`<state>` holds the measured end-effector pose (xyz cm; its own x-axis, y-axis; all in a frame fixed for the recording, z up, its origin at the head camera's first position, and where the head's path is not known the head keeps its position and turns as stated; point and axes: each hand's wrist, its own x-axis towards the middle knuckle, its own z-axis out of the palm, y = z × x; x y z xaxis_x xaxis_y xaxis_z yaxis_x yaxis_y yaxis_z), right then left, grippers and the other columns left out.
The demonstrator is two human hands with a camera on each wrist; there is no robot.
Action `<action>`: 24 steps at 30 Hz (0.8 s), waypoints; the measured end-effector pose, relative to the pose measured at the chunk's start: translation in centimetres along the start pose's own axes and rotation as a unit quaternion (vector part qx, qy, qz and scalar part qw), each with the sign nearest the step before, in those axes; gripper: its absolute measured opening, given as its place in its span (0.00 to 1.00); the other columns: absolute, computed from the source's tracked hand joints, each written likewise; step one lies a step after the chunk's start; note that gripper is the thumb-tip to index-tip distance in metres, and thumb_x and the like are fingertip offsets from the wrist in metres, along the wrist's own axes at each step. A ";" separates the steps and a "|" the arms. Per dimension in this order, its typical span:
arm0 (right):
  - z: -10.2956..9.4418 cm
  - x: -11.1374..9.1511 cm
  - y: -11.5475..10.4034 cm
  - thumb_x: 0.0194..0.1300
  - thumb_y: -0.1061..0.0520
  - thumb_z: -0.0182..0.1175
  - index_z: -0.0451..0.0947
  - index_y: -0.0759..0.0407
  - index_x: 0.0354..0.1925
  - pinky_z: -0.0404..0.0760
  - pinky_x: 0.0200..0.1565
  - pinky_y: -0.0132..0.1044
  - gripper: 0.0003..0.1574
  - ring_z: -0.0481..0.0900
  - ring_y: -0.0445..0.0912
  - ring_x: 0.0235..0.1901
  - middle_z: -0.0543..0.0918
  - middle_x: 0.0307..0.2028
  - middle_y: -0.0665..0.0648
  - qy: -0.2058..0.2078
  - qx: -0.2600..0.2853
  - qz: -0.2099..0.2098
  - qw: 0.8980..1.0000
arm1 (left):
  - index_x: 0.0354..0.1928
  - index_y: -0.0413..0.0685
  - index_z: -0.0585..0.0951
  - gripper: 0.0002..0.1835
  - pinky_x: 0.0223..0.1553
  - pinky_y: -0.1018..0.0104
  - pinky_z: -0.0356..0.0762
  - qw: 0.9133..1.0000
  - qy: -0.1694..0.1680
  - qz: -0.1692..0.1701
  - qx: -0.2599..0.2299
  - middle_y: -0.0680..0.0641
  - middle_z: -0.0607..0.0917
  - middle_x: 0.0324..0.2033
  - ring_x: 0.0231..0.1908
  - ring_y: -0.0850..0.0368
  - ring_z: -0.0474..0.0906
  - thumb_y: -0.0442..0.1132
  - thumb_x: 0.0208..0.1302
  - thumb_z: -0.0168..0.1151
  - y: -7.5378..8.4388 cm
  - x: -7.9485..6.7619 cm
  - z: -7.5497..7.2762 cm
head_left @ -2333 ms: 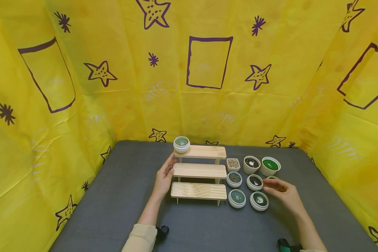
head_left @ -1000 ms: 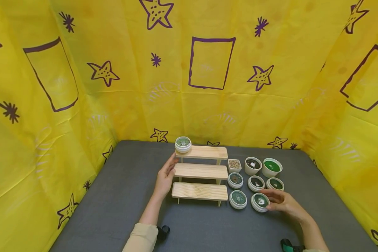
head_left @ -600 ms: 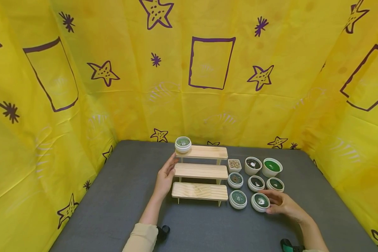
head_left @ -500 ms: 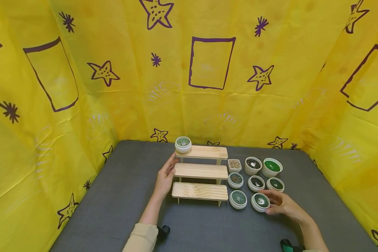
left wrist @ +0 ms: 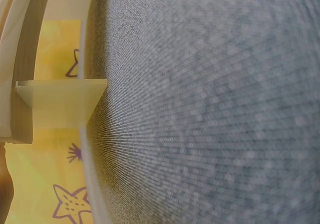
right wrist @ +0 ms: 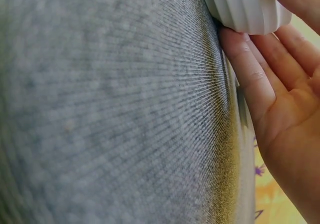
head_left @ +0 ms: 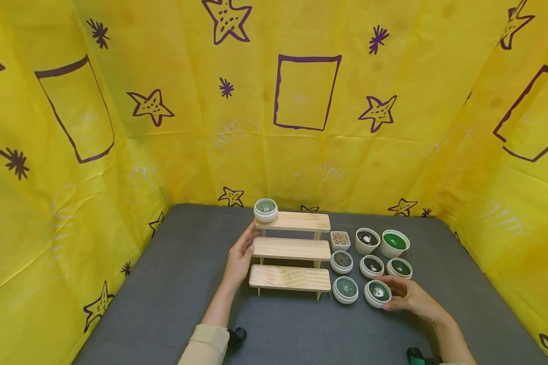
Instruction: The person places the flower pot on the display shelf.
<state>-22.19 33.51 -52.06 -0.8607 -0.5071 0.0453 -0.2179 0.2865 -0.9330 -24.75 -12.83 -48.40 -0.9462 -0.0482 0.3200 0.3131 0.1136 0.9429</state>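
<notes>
My right hand (head_left: 411, 298) holds a small white pot (head_left: 377, 294) with dark green contents and a pale spot, thumb in front and fingers at its far side. The right wrist view shows the ribbed wall of this white pot (right wrist: 245, 6) between the fingers, standing on the cloth. My left hand (head_left: 237, 258) touches the left end of a three-tier wooden stand (head_left: 289, 279), fingers extended toward the top shelf. On that shelf's left end sits another white pot (head_left: 266, 210) with green contents. Only a sliver of the left hand (left wrist: 5, 189) appears in its wrist view.
Right of the stand several more pots cluster on the grey cloth: a square pot (head_left: 340, 241) of pebbles, a tall green-filled pot (head_left: 395, 243), a dark-filled pot (head_left: 367, 241) and a front pot (head_left: 345, 290). A yellow curtain (head_left: 237, 152) surrounds the table.
My right hand has come from beside the middle pots toward the front and now holds the front right pot; it has barely moved over the last second. The left hand stays at the stand.
</notes>
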 end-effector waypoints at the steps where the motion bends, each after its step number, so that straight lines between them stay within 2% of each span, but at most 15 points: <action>1: 0.0 0.0 0.0 0.56 0.67 0.67 0.69 0.74 0.61 0.80 0.46 0.25 0.35 0.80 0.29 0.50 0.81 0.54 0.32 0.001 -0.003 -0.001 1.000 | 0.73 0.50 0.65 0.32 0.72 0.43 0.63 1.000 0.000 0.001 0.000 0.34 0.77 0.64 0.69 0.39 0.69 0.21 0.69 0.46 0.0 0.0 0.0; 11: 0.2 0.0 -0.4 0.57 0.66 0.67 0.69 0.72 0.62 0.79 0.46 0.24 0.35 0.81 0.30 0.49 0.82 0.53 0.34 0.016 -0.015 0.017 1.000 | 0.73 0.49 0.65 0.32 0.69 0.42 0.66 1.000 0.003 0.014 0.018 0.34 0.78 0.62 0.67 0.38 0.70 0.21 0.69 0.46 -0.1 0.0 0.0; 24: 0.0 -0.2 -2.0 0.56 0.64 0.68 0.70 0.72 0.61 0.80 0.45 0.23 0.36 0.81 0.29 0.47 0.81 0.50 0.31 0.049 -0.050 0.029 0.997 | 0.73 0.49 0.66 0.33 0.73 0.46 0.62 1.000 -0.004 0.006 -0.006 0.34 0.77 0.64 0.69 0.40 0.69 0.20 0.68 0.46 -0.1 0.1 -0.1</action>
<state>-21.62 33.07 -50.19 -0.9131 -0.4066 0.0311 -0.2069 0.3961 -0.8946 -24.89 -12.98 -48.48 -0.9429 -0.0383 0.3310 0.3258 0.1020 0.9399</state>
